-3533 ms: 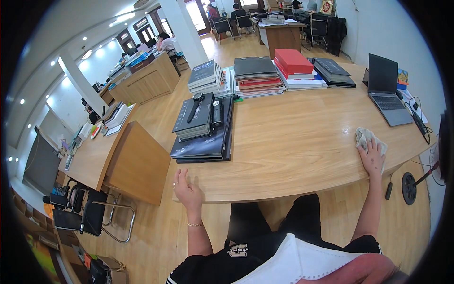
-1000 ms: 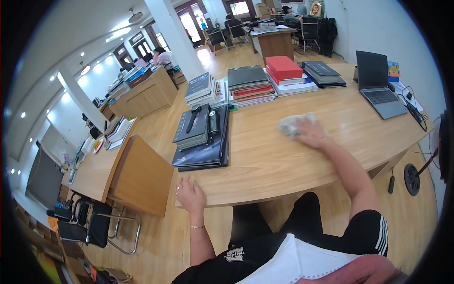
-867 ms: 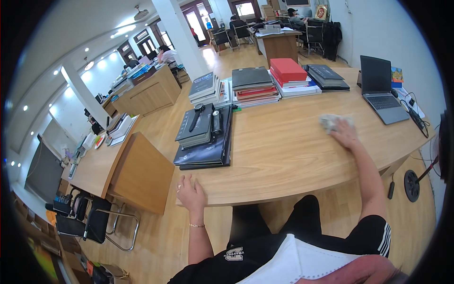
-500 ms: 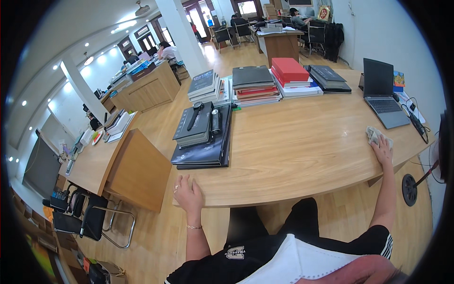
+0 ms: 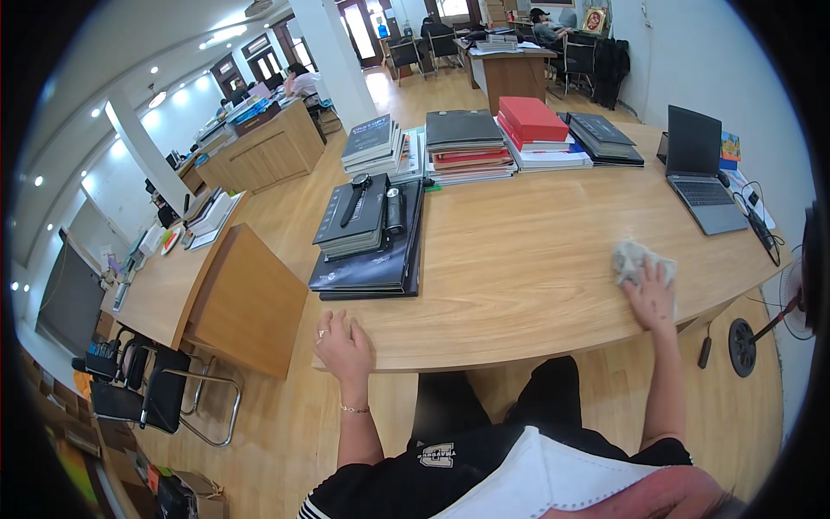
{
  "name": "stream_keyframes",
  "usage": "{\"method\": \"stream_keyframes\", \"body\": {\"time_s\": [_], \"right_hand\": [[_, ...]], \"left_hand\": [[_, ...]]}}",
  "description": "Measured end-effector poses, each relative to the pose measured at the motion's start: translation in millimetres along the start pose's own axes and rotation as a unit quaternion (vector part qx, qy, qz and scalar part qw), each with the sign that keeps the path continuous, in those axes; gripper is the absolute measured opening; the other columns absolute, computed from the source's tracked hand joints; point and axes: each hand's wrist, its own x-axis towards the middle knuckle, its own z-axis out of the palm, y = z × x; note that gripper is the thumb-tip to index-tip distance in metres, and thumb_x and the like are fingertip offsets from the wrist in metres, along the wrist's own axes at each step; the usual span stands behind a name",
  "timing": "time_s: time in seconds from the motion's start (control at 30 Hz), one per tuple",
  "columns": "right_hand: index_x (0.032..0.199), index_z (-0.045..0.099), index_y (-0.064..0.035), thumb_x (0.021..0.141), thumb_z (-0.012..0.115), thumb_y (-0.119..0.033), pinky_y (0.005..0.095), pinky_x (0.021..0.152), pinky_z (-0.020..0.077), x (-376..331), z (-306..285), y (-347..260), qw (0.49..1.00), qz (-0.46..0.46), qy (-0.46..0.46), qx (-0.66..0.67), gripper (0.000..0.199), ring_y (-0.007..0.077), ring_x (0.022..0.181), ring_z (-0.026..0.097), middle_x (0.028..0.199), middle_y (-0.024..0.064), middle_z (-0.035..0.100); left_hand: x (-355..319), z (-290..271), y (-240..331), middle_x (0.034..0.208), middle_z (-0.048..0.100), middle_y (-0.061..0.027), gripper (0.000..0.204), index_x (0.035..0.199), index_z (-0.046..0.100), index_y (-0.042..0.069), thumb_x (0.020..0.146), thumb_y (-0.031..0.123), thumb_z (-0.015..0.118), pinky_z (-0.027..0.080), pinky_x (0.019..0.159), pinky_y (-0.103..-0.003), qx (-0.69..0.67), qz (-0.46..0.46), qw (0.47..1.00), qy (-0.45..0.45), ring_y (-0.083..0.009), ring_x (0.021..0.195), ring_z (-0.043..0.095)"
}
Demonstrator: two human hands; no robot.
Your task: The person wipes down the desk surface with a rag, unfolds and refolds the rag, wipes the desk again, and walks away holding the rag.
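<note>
Under the fingers of my right hand point(image 5: 650, 304) a crumpled pale grey cloth point(image 5: 628, 259) lies against the top of the wooden desk point(image 5: 519, 268), right of its middle. My left hand point(image 5: 344, 344) rests on the front left corner of the desk, fingers a little bent and apart, with nothing in it. Just beyond that hand sits a pile of dark folders and books point(image 5: 359, 275). On top of the pile are a black wristwatch point(image 5: 356, 201) and a dark cylinder point(image 5: 395, 211).
Along the far edge stand book stacks point(image 5: 372, 143), a folder pile point(image 5: 471, 143), a red box point(image 5: 532, 121) and dark books point(image 5: 598, 138). An open laptop point(image 5: 705, 182) with cables point(image 5: 765, 229) is at the right. A fan point(image 5: 791, 298) stands beyond the right edge.
My right hand has slid the cloth left across the desk, away from the laptop side. My left hand stays at the corner. The view has shifted slightly.
</note>
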Motion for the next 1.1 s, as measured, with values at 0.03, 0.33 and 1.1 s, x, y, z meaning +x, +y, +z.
{"method": "stream_keyframes", "body": {"time_s": [0.03, 0.33, 1.1], "right_hand": [[0.145, 0.04, -0.0178, 0.092, 0.046, -0.05, 0.06, 0.112, 0.0135, -10.3, -1.4, -21.2, 1.0, -0.021, 0.006, 0.019, 0.063, 0.0383, 0.142, 0.022, 0.156, 0.0096, 0.026], [0.145, 0.039, -0.0227, 0.089, 0.047, -0.055, 0.0672, 0.109, 0.0124, -63.6, -0.5, -164.1, 0.967, -0.244, 0.005, 0.079, 0.065, 0.0468, 0.141, 0.019, 0.155, 0.014, 0.026], [0.148, 0.032, -0.0239, 0.095, 0.032, -0.058, 0.0687, 0.108, 0.008, -113.7, 4.7, -382.3, 0.8, -0.583, -0.068, 0.119, 0.064, 0.0467, 0.141, 0.016, 0.157, 0.0143, 0.021]], "left_hand": [[-0.1, 0.6, 0.6, 0.124, 0.058, -0.0152, 0.03, 0.111, 0.065, 0.008, 0.084, 0.02, 0.062, 0.036, 0.097, -0.048, 0.0, 0.002, 1.0, 0.0, -0.0339, 0.119, 0.047], [-0.7, 2.6, 0.9, 0.123, 0.059, -0.0151, 0.029, 0.109, 0.065, 0.008, 0.084, 0.021, 0.062, 0.036, 0.097, -0.047, 0.001, 0.007, 1.0, 0.005, -0.0334, 0.118, 0.048], [30.8, 6.0, -51.4, 0.114, 0.062, -0.0212, 0.043, 0.115, 0.062, -0.001, 0.097, 0.035, 0.048, 0.043, 0.093, -0.041, -0.218, -0.109, 0.969, -0.035, -0.0332, 0.109, 0.057]]}}
